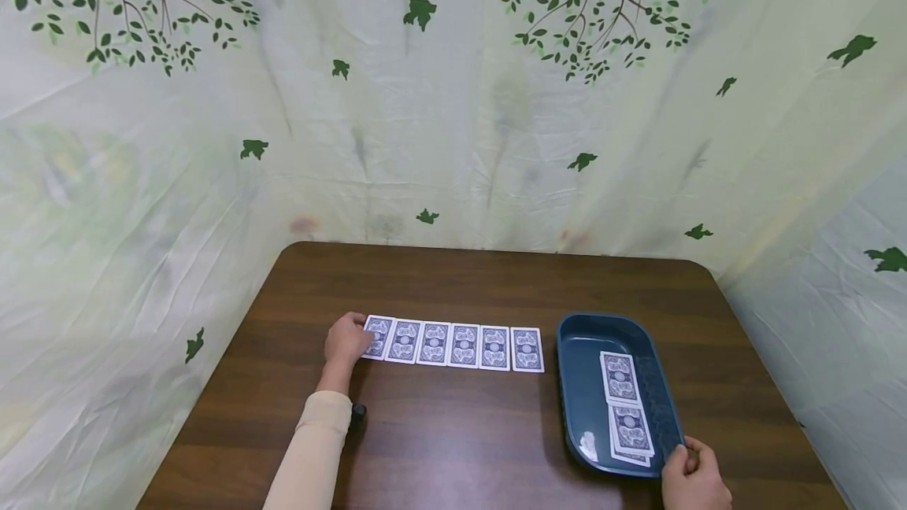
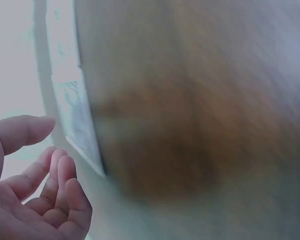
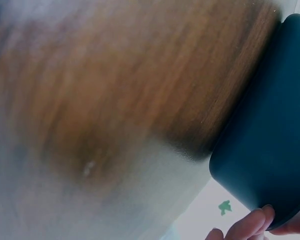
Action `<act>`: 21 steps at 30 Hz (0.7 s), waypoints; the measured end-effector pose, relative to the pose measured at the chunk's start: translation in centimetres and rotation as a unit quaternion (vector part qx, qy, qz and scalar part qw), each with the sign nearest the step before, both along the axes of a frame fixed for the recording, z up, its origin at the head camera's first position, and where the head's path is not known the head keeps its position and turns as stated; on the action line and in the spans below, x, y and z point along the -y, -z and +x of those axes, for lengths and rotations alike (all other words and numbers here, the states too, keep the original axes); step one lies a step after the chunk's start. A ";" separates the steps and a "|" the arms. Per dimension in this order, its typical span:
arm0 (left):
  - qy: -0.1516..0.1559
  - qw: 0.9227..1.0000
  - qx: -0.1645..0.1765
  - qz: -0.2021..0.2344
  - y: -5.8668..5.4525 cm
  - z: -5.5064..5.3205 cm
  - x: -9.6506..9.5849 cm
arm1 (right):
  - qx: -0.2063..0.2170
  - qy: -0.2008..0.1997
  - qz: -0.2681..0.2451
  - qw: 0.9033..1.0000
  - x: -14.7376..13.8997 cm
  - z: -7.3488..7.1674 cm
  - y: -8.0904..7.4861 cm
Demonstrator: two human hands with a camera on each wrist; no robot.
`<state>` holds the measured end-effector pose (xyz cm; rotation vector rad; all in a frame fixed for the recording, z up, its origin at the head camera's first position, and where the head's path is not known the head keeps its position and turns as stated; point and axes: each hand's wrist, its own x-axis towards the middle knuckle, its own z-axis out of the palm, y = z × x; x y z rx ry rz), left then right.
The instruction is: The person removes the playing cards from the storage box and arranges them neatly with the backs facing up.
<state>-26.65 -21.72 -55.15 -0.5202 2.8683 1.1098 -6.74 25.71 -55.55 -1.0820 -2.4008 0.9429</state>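
A row of several face-down playing cards [image 1: 434, 343] with blue-and-white backs lies on the table. At its left end is my left hand [image 1: 345, 341], its thumb at the end card [image 1: 379, 335]. In the left wrist view, the thumb and fingers of the left hand [image 2: 45, 185] stand apart beside the cards [image 2: 80, 107], with nothing between them. My right hand [image 1: 696, 477] pinches the near right corner of a dark blue tray [image 1: 584, 392]. The right wrist view shows fingers of the right hand [image 3: 250, 225] at the corner of the tray [image 3: 270, 135].
Inside the tray lie more face-down cards [image 1: 620, 378], two of them overlapping at the near end. The brown wooden table [image 1: 453, 439] has rounded far corners. Behind it hangs a pale curtain [image 1: 453, 124] printed with leaves and branches.
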 end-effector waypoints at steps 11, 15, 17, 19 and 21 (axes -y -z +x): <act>0.059 0.990 -0.115 0.056 -4.0 -1.8 -7.3 | 0.021 -0.004 -0.013 1.000 -0.2 -0.1 -0.1; 0.103 0.982 -0.121 0.106 -4.8 -2.5 -11.2 | 0.008 -0.017 -0.006 1.000 -0.3 -0.1 -0.1; 0.126 0.976 -0.118 0.130 -4.9 -2.7 -13.3 | -0.003 -0.023 0.003 1.000 -0.3 0.0 -0.1; 0.151 0.971 -0.111 0.149 -4.9 -2.8 -15.4 | -0.009 -0.028 0.007 1.000 -0.3 0.1 -0.2; 0.176 0.965 -0.107 0.162 -4.8 -2.9 -17.5 | -0.014 -0.029 0.010 0.999 -0.3 0.1 -0.1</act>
